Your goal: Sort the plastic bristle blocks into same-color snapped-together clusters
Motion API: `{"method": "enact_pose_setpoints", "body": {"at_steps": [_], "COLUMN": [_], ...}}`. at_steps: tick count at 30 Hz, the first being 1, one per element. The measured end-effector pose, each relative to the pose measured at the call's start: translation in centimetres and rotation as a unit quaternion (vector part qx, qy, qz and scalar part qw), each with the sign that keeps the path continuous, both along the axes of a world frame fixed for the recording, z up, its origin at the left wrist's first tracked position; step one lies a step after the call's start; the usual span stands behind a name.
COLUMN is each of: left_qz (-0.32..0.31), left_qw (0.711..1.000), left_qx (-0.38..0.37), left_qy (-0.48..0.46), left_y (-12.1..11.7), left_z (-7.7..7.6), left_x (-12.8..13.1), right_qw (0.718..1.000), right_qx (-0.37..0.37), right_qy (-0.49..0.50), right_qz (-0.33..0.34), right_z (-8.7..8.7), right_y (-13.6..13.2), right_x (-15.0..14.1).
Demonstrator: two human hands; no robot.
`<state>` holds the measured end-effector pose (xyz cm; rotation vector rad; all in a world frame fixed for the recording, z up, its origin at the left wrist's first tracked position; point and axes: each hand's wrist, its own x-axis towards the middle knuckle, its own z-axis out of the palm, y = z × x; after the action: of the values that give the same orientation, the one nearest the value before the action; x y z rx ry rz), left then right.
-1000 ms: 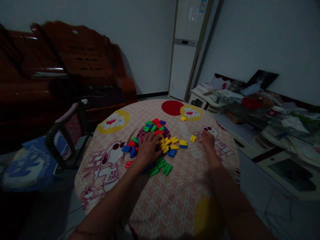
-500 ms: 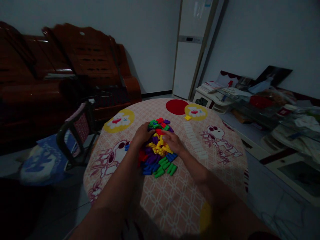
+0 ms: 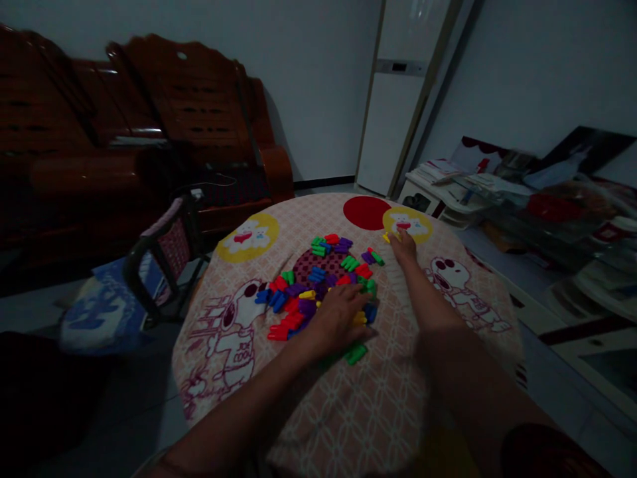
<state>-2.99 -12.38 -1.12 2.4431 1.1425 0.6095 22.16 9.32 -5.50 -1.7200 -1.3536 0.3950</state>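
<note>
Small plastic building blocks (image 3: 293, 318) in red, blue, green, purple and yellow lie spread over the middle of the round table. My left hand (image 3: 341, 313) rests palm down on the near right part of this heap, fingers apart, covering some yellow and green blocks. Farther off to the right, my right hand (image 3: 404, 247) has its thumb and fingers around a single yellow block (image 3: 386, 237) on the cloth. Part of that block is hidden by the fingers. Green blocks (image 3: 355, 354) lie just in front of my left hand.
A patterned tablecloth (image 3: 348, 411) covers the table. A chair (image 3: 166, 255) stands at its left, with a wooden sofa (image 3: 199, 119) behind. To the right is a low cabinet (image 3: 497, 232) piled with papers and bags. A tall white air conditioner (image 3: 393, 126) stands in the corner.
My right hand has left the heap and reached away to the lone yellow block. My left hand has come nearer and rightward over the blocks, which are now more spread out. The view has shifted slightly.
</note>
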Motion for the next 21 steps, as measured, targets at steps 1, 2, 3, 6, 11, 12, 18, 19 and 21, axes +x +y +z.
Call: {"method": "enact_pose_setpoints", "body": {"at_steps": [1, 2, 3, 6, 11, 12, 18, 19, 21], "left_qz": [-0.002, -0.005, -0.006, 0.011, 0.097, 0.126, 0.275, 0.3, 0.326], "left_qw": [1.0, 0.999, 0.998, 0.994, 0.988, 0.985, 0.956, 0.949, 0.942], "left_qx": [0.002, 0.006, 0.012, 0.031, 0.065, 0.073, 0.083, 0.083, 0.076], "left_qy": [0.024, 0.047, 0.069, 0.108, 0.099, 0.094, 0.056, 0.043, 0.009], "left_y": [-1.0, -1.9, -2.8, -4.6, -6.0, -6.0, -4.4, -3.8, -2.2], "left_z": [-0.3, -0.6, -1.1, -2.3, -3.5, -3.6, -3.9, -4.0, -4.1], "left_x": [0.1, 0.1, 0.0, -0.8, -2.8, -3.3, -6.5, -7.3, -8.6], "right_qw": [1.0, 0.999, 0.997, 0.986, 0.947, 0.939, 0.849, 0.831, 0.805], "right_qx": [-0.001, 0.001, 0.004, -0.001, -0.025, -0.034, -0.072, -0.074, -0.086], "right_qy": [-0.006, -0.012, -0.02, -0.039, -0.041, -0.05, -0.22, -0.229, -0.218], "right_qz": [0.024, 0.05, 0.076, 0.159, 0.318, 0.339, 0.474, 0.502, 0.546], "right_z": [-0.2, -0.3, -0.4, -0.2, 0.8, 1.0, 2.7, 3.1, 3.9], "right_y": [0.7, 1.3, 1.9, 3.5, 4.7, 4.6, 2.1, 1.6, 0.3], "right_x": [-0.7, -1.5, -2.4, -5.7, -12.4, -13.7, -16.6, -16.2, -14.9]}}
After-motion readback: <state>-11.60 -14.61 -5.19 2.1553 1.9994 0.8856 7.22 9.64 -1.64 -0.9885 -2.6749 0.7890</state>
